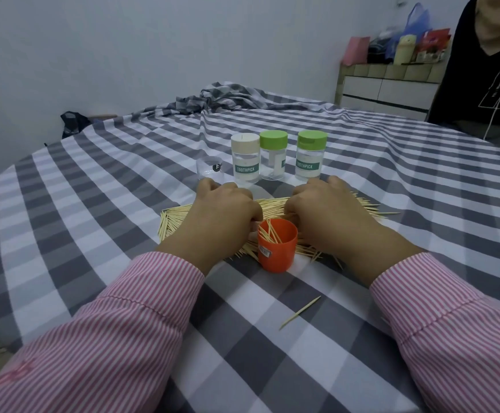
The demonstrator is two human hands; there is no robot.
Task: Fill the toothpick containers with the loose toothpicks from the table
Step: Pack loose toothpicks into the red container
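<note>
Resting knuckles-up on the toothpick pile, left hand and right hand, fingers curled under, grip contents hidden.

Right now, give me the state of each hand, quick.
Left hand: fingers curled down into the toothpick pile; grip hidden, cannot tell.
Right hand: the same, cannot tell.

left sleeve: long pink-and-white pinstriped woven shirt sleeve, thin stripes run along the arm
left cuff: same striped cloth band, stitched seam across, ends at wrist
left sleeve marking: faint reddish mark low near frame edge, unreadable
right sleeve: matching pink-and-white pinstriped shirt sleeve
right cuff: striped band, stitched seam line behind it
left hand: bare
right hand: bare
</note>
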